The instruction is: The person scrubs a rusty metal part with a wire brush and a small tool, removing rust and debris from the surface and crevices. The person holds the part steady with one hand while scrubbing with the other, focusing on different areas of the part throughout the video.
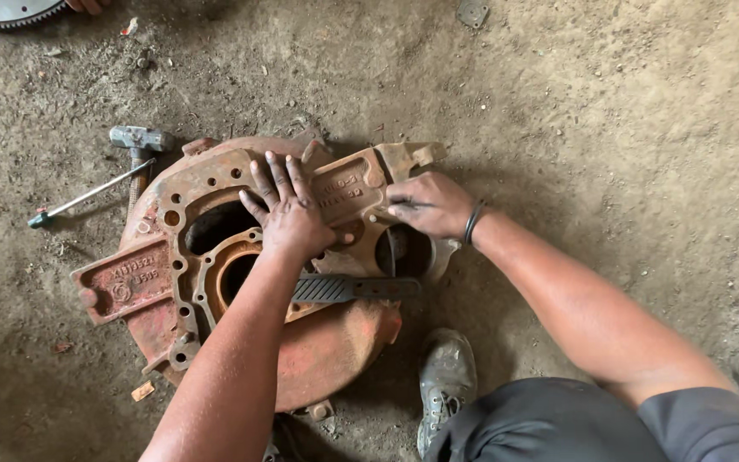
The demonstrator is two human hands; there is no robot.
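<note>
On the dirt floor point(609, 111), one rusty housing point(215, 265) sits under both hands: left hand point(288, 214) flat with fingers spread, right hand point(429, 204) at 3 o'clock of it, pinching a thin tool point(397, 257).

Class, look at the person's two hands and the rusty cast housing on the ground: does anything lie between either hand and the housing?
Nothing visible does. The left hand lies flat on the rusty housing, and the right hand rests on its upper edge. The dark file lies on the housing below both hands.
</note>
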